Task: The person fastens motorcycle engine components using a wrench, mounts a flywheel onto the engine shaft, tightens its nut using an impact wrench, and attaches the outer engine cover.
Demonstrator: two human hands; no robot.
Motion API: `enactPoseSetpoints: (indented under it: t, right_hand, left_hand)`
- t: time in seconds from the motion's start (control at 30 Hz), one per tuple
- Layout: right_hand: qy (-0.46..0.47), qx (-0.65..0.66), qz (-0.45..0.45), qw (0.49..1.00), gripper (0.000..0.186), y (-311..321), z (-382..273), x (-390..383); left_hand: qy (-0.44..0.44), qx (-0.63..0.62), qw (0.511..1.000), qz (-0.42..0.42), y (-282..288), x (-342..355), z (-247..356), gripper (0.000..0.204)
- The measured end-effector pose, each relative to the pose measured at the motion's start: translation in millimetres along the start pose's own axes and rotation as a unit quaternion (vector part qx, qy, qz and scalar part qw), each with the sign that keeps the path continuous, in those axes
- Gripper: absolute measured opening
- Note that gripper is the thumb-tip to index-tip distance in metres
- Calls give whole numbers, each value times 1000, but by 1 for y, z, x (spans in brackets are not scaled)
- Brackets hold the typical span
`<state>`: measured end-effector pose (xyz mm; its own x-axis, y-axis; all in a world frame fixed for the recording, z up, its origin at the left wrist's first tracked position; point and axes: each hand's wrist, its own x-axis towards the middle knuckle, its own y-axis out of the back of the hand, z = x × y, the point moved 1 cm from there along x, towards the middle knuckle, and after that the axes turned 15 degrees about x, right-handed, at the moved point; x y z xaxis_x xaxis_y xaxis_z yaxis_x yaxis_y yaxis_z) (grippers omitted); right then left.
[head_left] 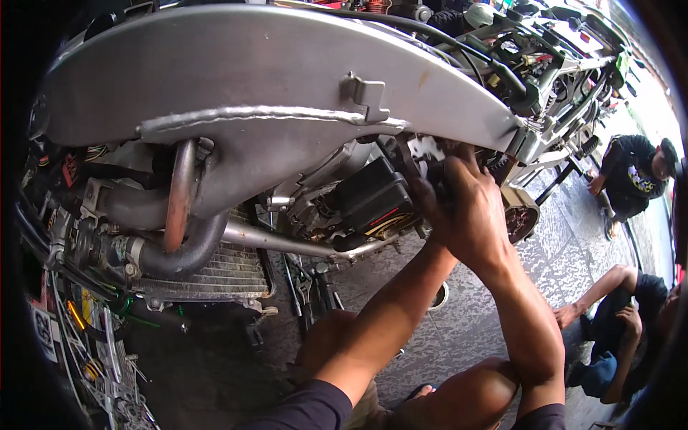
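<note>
Where the silver beam (272, 72) of a motorcycle frame slopes down to the right, the head view shows the person's two hands at work close beneath its lower edge. The right hand (471, 209) lies uppermost, its fingers bent and partly closed; the left hand (433, 213) lies behind it, largely covered. Whether either grips a part cannot be told, since the fingertips are hidden. Just beside them, under the beam, is a bright metal piece (427, 149), the part nearest to the fingers. To the left of the hands sits a black box (373, 195); on their right is a round housing (523, 215).

The step in hand appears to be close two-handed work on the parts in this narrow gap. As a judgement, the next move calls for small, controlled finger motion, with one hand steadying while the other adjusts, and with the knuckles kept off the beam.

Further left, a bent pipe (179, 197) stands above a radiator (208, 281). Hand tools (304, 290) and a pale ring (439, 296) lie on the floor (555, 247). Two other people are at the right, well apart from the hands.
</note>
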<state>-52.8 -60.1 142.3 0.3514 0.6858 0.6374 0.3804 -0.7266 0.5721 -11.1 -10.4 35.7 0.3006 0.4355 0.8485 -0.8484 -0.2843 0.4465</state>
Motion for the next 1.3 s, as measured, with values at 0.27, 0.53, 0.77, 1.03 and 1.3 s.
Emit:
enactPoseSetpoints:
  t: [0.27,0.53,0.77,1.03,1.3]
  right_hand:
    - [-95,143,-68,983,23,39,-31,-41]
    - [-126,116,-215,961,26,115,-56,-100]
    - [-64,54,-288,954,31,115,-13,-147]
    - [62,65,-340,936,25,38,16,-189]
    - [54,97,-375,921,21,-28,7,-238]
  left_hand:
    - [91,-92,992,-13,12,12,5,70]
    - [56,-117,977,-167,50,2,9,73]
    - [-93,-319,863,-381,114,-58,-71,51]
    - [-93,-470,678,-557,153,-107,-101,112]
    - [-85,-460,723,-509,171,-189,-138,126]
